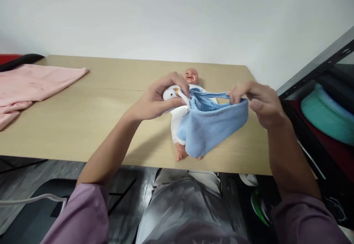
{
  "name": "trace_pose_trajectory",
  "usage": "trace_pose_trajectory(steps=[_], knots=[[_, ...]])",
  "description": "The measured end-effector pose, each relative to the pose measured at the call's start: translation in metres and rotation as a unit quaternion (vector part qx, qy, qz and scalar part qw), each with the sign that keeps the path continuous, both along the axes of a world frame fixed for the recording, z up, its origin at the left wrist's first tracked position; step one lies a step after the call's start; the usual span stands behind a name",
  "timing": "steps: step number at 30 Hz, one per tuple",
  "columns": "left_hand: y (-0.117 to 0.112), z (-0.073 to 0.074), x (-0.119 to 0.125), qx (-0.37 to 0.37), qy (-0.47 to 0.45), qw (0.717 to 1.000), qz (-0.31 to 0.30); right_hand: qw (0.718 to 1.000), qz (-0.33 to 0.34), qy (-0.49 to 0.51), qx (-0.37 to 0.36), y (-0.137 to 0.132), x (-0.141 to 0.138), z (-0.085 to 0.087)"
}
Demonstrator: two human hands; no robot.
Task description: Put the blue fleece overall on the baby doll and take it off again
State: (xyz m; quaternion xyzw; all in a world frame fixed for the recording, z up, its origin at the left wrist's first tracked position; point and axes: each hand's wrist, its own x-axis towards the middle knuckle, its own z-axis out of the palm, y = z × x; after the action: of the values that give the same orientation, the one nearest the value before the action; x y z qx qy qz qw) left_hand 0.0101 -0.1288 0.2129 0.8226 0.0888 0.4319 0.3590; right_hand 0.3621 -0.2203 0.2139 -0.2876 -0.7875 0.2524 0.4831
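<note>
A light blue fleece hat-like piece (212, 128) is stretched between my hands, its opening facing up. My left hand (163, 98) pinches its left end, where a white patch with a small animal face (172, 93) shows. At the other end, the fingers of my right hand (258, 100) hook into the rim and pull it outward. Beneath the fleece, a baby doll (191, 76) in a white and blue outfit lies on its back on the table. The doll's head and feet show; much of its body is hidden by the fleece and my left hand.
A pink cloth garment (38, 83) is spread at the left of the wooden table (116, 126), near a black and red item (19, 59). On the right, a metal shelf frame (318, 61) stands by a teal rounded item (328, 113). A dark chair (35, 214) is below left.
</note>
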Motion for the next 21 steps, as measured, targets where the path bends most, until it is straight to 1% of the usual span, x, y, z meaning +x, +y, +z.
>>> trace_pose_trajectory(steps=[1,3,4,6,8,9,11,12,14,16,17,19,21], knots=[[0.005,0.008,0.004,0.035,0.011,0.999,-0.002,1.0,-0.008,-0.01,0.016,0.011,-0.001,0.001],[0.015,0.023,0.013,0.108,0.036,0.993,-0.012,0.999,0.014,-0.023,0.035,0.029,-0.01,0.005],[0.02,0.03,0.017,0.144,0.04,0.989,-0.016,0.999,0.029,-0.027,0.029,0.036,-0.016,0.008],[0.03,0.038,0.025,0.205,0.022,0.978,-0.018,0.997,0.065,-0.044,-0.016,0.048,-0.029,0.015],[0.041,0.042,0.033,0.252,-0.034,0.967,-0.004,0.993,0.084,-0.044,-0.069,0.056,-0.039,0.022],[0.047,0.041,0.037,0.267,-0.064,0.961,0.015,0.992,0.079,-0.037,-0.088,0.059,-0.043,0.024],[0.059,0.036,0.046,0.289,-0.122,0.949,0.041,0.994,0.047,-0.01,-0.098,0.062,-0.05,0.025],[0.065,0.032,0.049,0.286,-0.144,0.946,0.049,0.995,0.027,0.01,-0.096,0.063,-0.053,0.024],[0.074,0.022,0.054,0.255,-0.19,0.947,0.053,0.993,-0.003,0.071,-0.093,0.064,-0.06,0.02],[0.078,0.011,0.054,0.193,-0.202,0.959,0.05,0.986,-0.018,0.146,-0.085,0.066,-0.068,0.015],[0.077,0.006,0.052,0.156,-0.182,0.97,0.048,0.981,-0.017,0.177,-0.08,0.067,-0.071,0.012],[0.073,0.002,0.045,0.084,-0.098,0.991,0.037,0.975,-0.01,0.213,-0.066,0.07,-0.076,0.008],[0.067,0.003,0.038,0.022,-0.009,0.999,0.034,0.976,-0.017,0.207,-0.059,0.074,-0.075,0.006]])
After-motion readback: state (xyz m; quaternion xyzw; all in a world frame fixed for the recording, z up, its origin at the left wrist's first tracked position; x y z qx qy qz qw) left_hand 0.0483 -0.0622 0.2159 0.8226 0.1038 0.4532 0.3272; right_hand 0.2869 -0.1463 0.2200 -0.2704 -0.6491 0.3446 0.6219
